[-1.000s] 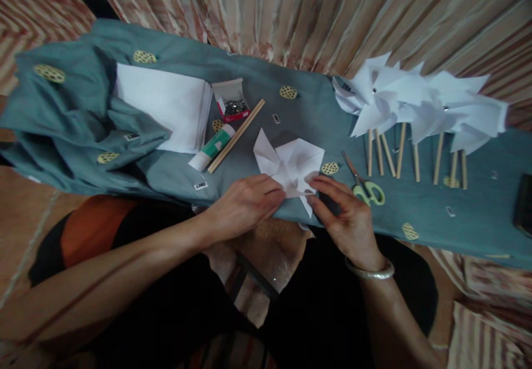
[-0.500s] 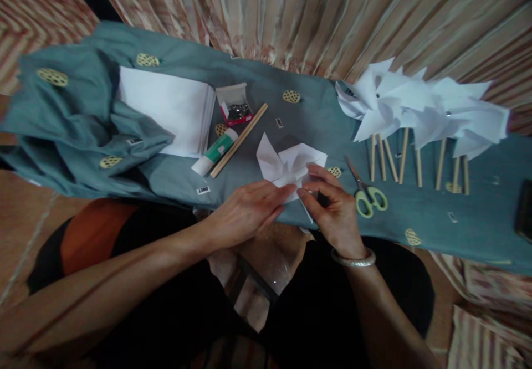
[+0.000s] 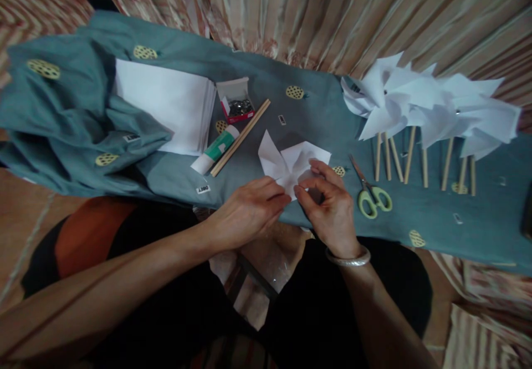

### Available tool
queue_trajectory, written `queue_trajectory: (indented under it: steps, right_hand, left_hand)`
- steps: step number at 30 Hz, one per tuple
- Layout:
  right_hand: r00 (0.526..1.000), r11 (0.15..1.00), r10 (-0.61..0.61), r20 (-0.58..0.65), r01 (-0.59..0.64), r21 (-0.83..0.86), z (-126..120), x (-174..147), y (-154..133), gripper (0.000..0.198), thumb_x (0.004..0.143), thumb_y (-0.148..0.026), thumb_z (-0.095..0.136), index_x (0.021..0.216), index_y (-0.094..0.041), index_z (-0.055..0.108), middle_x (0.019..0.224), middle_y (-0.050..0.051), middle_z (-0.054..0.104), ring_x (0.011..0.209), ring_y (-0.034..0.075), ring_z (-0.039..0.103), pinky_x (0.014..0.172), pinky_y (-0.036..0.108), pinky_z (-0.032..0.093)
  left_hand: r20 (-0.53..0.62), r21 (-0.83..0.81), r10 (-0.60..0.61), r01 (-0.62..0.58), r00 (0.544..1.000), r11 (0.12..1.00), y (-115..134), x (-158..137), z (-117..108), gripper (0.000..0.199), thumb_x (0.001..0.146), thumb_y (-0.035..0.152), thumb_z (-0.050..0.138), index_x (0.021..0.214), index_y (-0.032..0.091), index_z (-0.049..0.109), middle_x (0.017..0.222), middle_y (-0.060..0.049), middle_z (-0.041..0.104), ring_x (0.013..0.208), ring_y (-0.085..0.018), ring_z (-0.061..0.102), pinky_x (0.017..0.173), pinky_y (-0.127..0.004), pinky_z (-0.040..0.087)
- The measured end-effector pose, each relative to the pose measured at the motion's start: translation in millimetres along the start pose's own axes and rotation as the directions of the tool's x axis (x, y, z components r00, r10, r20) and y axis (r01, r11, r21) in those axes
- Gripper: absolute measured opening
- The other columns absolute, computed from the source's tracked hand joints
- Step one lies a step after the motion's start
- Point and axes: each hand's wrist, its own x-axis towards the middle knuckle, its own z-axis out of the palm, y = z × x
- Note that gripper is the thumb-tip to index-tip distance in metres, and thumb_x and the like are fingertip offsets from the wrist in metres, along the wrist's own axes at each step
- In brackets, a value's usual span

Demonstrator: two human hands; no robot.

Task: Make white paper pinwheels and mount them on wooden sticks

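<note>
A white paper pinwheel (image 3: 291,164), partly folded, lies at the near edge of the cloth-covered table. My left hand (image 3: 251,208) has its fingers together on the pinwheel's lower left edge. From the right, my right hand (image 3: 330,205) pinches the paper near its lower middle, thumb and finger close to the centre, other fingers curled over the right blade. Fingers hide part of the lower blades. Scissors (image 3: 369,194) with green handles lie just right of my right hand. Left of the pinwheel are two wooden sticks (image 3: 241,137) and a glue stick (image 3: 216,150).
A stack of white paper (image 3: 166,106) lies at the left, partly under bunched cloth. Beside it stands an open small box (image 3: 238,106) of metal pins. Finished white pinwheels (image 3: 432,103) on sticks lie in a row at the right. A pleated curtain (image 3: 291,14) hangs behind the table.
My right thumb and finger have shifted slightly along the paper's lower middle, and the narrow flap that stuck out below is no longer visible. My left fingers have drawn back a little. The view has shifted slightly.
</note>
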Motion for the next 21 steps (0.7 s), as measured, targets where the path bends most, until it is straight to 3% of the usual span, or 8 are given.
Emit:
queue_trajectory:
  steps: [21]
  right_hand:
    - [1.0, 1.0, 0.013, -0.018, -0.013, -0.029, 1.8, -0.3, -4.0, 0.005, 0.082, -0.022, 0.064, 0.079, -0.02, 0.067, 0.129, 0.01, 0.061, 0.121, 0.026, 0.056, 0.105, 0.048, 0.044]
  left_hand:
    - [0.022, 0.023, -0.021, 0.02, 1.0, 1.0, -0.5, 1.0, 0.5, 0.021, 0.094, 0.017, 0.045, 0.096, 0.015, 0.065, 0.094, -0.008, 0.063, 0.094, -0.019, 0.057, 0.082, -0.033, 0.051]
